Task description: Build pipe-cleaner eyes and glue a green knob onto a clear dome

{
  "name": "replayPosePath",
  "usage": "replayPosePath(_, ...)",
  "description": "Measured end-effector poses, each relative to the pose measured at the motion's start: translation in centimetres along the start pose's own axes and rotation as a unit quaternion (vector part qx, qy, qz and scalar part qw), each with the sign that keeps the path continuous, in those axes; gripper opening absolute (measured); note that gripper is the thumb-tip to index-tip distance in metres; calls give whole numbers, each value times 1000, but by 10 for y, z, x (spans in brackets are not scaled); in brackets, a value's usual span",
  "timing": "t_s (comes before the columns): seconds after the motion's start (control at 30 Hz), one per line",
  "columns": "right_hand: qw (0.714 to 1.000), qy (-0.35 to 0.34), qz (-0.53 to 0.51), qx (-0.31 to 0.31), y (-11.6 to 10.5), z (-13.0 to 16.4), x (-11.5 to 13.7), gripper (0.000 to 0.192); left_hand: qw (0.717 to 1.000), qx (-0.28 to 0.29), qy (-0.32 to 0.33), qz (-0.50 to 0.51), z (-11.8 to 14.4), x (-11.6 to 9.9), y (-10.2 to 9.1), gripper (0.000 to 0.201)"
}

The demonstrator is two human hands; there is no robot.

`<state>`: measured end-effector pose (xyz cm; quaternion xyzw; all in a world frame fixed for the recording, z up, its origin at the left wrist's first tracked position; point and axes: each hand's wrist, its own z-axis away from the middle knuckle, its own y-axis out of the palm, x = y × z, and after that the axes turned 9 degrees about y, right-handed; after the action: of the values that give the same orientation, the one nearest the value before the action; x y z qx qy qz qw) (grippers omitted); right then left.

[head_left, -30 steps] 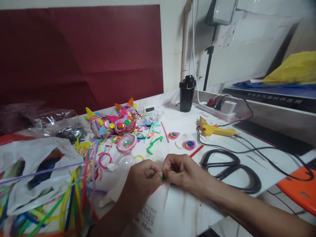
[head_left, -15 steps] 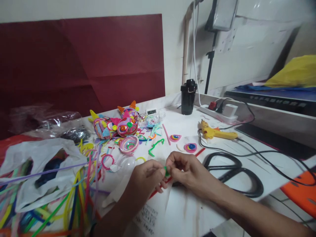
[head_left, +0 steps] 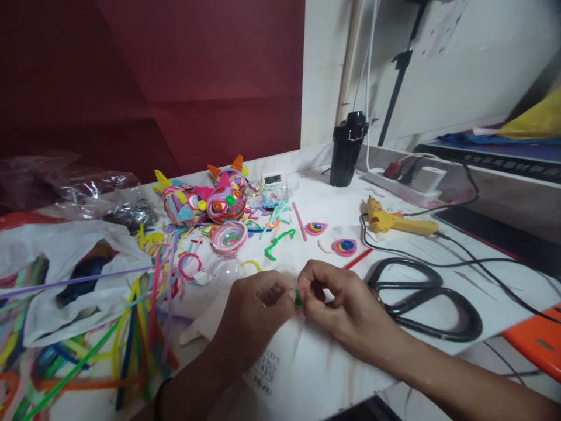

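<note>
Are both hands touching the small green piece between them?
Touching. In the head view, fingertips of the left hand and the right hand pinch the small green piece from both sides, with no gap visible.

Left hand (head_left: 258,310) and right hand (head_left: 346,304) meet fingertip to fingertip at centre, fingers curled in a pinch; both forearms angle in from below.
</note>
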<state>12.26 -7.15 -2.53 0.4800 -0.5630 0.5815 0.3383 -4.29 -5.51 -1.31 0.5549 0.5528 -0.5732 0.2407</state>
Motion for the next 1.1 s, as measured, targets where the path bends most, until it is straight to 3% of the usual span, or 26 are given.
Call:
replayPosePath(0.27,998,21,-57,22,-1,-7,0,7,997,1,-56,57,-1,7,2,16)
replayPosePath(0.5,996,34,-75,25,1,-5,1,6,1000,-15,-6,-19,-3,2,-2,15)
replayPosePath(0.67,993,44,-104,45,0,-9,-3,20,995,-35,18,-87,-4,3,-4,15)
replayPosePath(0.87,982,53,-165,73,-2,-10,-9,33,997,-52,6,-60,-5,8,-3,14)
replayPosePath(1.1,983,63,-155,79,-1,-9,-9,23,997,-73,-8,-24,-3,7,-1,14)
